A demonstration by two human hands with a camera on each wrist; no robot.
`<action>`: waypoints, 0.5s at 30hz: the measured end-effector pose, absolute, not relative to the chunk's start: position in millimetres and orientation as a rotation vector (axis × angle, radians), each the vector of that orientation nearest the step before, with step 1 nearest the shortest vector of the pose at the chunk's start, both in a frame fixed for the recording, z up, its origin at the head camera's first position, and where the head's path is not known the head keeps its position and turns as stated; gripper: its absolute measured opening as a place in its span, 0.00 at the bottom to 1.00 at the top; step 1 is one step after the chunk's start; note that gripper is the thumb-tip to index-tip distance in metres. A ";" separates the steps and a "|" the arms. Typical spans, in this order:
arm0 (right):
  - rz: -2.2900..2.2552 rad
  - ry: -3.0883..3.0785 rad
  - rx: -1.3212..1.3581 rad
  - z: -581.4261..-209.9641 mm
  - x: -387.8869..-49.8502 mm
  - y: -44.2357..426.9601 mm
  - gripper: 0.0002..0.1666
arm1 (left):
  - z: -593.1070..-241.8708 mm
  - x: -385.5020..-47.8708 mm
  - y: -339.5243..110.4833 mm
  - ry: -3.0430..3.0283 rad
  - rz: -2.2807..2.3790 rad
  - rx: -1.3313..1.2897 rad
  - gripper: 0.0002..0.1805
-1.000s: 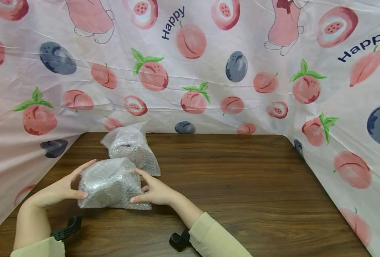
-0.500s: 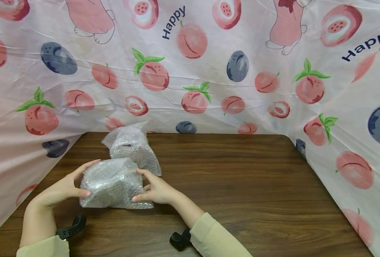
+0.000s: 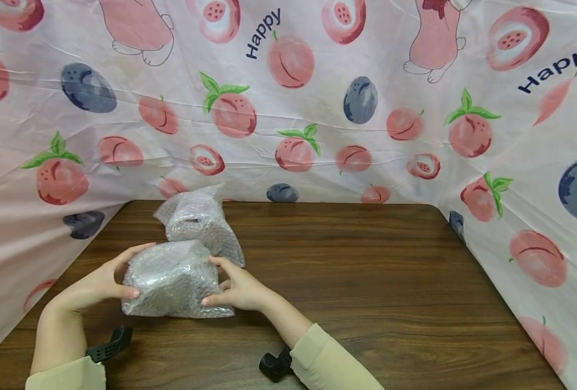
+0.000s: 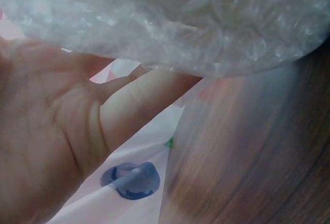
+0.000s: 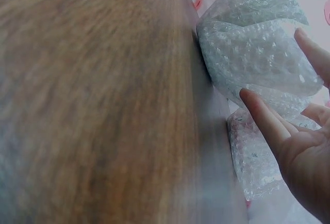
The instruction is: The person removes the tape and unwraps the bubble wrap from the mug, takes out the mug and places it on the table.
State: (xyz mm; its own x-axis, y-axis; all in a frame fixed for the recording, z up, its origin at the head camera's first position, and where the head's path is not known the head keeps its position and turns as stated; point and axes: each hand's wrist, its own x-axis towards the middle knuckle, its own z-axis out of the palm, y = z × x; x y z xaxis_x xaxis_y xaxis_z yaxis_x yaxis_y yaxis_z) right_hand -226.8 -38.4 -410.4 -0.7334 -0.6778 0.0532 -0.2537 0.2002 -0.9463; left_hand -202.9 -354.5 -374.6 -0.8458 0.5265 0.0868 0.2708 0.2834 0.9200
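Note:
A bubble-wrapped package (image 3: 168,279) with a boxy, lumpy shape stands at the left of the table, its contents blurred by the wrap. My left hand (image 3: 105,280) holds its left side, thumb in front and fingers reaching round behind. At the other side my right hand (image 3: 241,287) grips it, thumb low on the front and index finger near the top corner. In the left wrist view the wrap (image 4: 170,22) lies over the fingers of the left hand (image 4: 67,115). The right wrist view shows the right hand (image 5: 304,146) against the package (image 5: 252,53).
Directly behind stands a second bubble-wrapped package (image 3: 195,225), partly covered by the first. The dark wood table (image 3: 356,292) stretches to the right. A fruit-print cloth (image 3: 317,65) hangs along its back and sides. Black wrist cameras (image 3: 110,345) sit at both forearms.
Over the last second, the hands and the front package have shifted very slightly right in the view. The grip of both hands looks the same.

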 end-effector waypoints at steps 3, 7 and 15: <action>-1.557 2.098 -0.874 -410.0 -225.8 -38.5 0.50 | -373.9 -202.4 -354.2 2.307 1.594 0.759 0.47; -1.570 2.092 -0.875 -408.4 -224.3 -38.5 0.50 | -371.3 -201.5 -353.8 2.257 1.620 0.768 0.47; -1.568 2.126 -0.870 -403.9 -220.7 -37.0 0.50 | -366.0 -198.2 -352.4 2.260 1.633 0.797 0.48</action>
State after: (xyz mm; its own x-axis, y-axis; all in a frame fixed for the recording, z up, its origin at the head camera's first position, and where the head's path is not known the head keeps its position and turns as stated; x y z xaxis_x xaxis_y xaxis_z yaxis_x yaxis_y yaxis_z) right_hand -220.7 -37.0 -403.9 -0.7465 -0.6614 0.0719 -0.2642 0.1955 -0.9444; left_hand -198.2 -352.4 -366.0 -0.8222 0.5567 0.1189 0.2877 0.2261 0.9306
